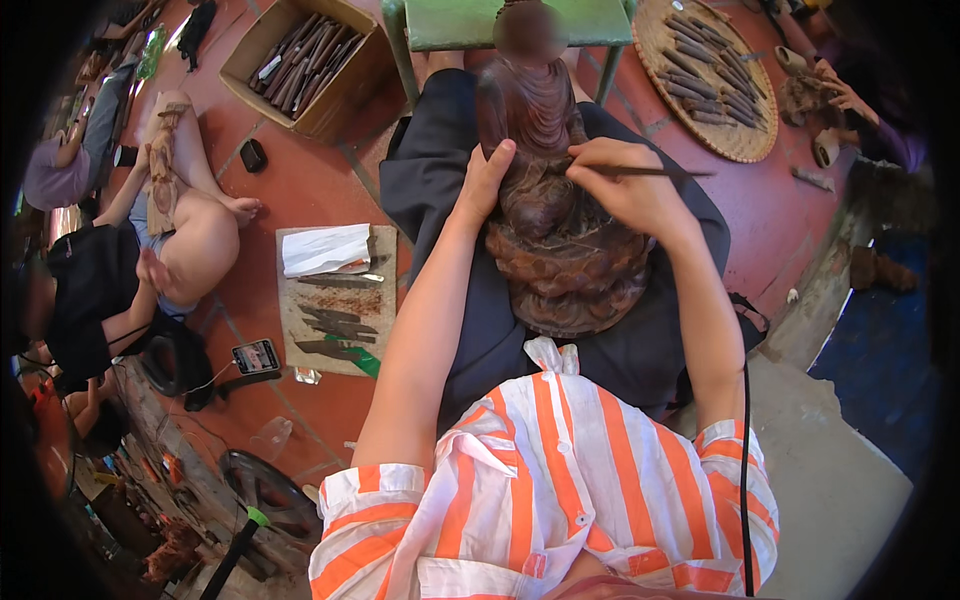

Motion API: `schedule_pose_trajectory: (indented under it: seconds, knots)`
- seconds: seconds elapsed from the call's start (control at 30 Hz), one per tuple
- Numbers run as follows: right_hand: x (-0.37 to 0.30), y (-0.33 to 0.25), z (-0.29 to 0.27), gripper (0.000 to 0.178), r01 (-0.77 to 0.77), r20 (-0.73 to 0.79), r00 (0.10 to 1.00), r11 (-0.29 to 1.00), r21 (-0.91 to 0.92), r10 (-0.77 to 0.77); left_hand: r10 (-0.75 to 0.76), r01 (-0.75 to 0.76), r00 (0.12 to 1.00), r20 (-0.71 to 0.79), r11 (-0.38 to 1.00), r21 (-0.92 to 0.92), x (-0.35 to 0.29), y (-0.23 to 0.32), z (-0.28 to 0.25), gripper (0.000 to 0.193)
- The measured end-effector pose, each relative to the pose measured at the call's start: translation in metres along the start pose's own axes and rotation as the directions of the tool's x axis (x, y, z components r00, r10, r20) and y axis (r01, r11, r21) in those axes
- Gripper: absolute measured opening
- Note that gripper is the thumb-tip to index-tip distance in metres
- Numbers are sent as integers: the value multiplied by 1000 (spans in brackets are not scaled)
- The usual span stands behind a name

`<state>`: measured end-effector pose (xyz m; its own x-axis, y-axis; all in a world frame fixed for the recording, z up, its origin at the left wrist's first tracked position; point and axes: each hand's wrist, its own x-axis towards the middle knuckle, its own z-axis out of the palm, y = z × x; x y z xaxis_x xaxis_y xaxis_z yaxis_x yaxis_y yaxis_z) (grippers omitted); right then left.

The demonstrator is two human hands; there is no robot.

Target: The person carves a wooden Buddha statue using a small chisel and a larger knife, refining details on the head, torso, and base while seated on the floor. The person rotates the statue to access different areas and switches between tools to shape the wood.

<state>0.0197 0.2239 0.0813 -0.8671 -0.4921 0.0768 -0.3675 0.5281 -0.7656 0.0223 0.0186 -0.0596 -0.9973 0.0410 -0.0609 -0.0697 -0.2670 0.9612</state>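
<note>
A dark brown carved wooden statue (565, 275), a seated robed figure on a lotus-like base, stands between my legs with its top pointing away from me. My left hand (486, 180) grips its left side, thumb up along the robe and the other fingers mostly hidden behind it. A thin, dark carving tool (665, 172) is pinched in my right hand (625, 185), its shaft sticking out to the right. That hand rests against the statue's right side at lap height. The tool's working tip is hidden by my fingers and the wood.
A green stool (465, 24) stands beyond the statue. Many tools fill a cardboard box (345, 112) at far left and a round woven tray (745, 152) at far right. Several blades lie on a board (298, 345) by my left arm. Nearby people hold carvings, including a wooden figure (162, 172).
</note>
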Motion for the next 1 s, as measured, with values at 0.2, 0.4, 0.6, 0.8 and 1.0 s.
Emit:
schedule_pose_trajectory:
  seconds: [0.2, 0.4, 0.6, 0.8, 1.0]
  knots:
    - [7, 10, -4, 19, -114, -42, 992, 989, 98, 118, -26, 26, 1000, -13, 1000, 13, 0, 1, 1, 72]
    - [4, -13, 8, 17, 52, -43, 997, 981, -189, -61, -14, 14, 1000, 13, 1000, -25, 1, 1, 1, 73]
    - [7, -7, -5, 19, -143, 21, 989, 989, -26, 143, -27, 27, 1000, -13, 999, -20, 1, -2, 2, 75]
    - [7, -6, 2, 18, -64, -48, 997, 996, -55, 61, -36, 36, 999, -9, 999, -33, 1, -5, -1, 76]
    - [-10, 6, 14, 18, -138, -161, 973, 975, 173, 166, -22, 22, 1000, 7, 998, -63, 1, -3, 1, 74]
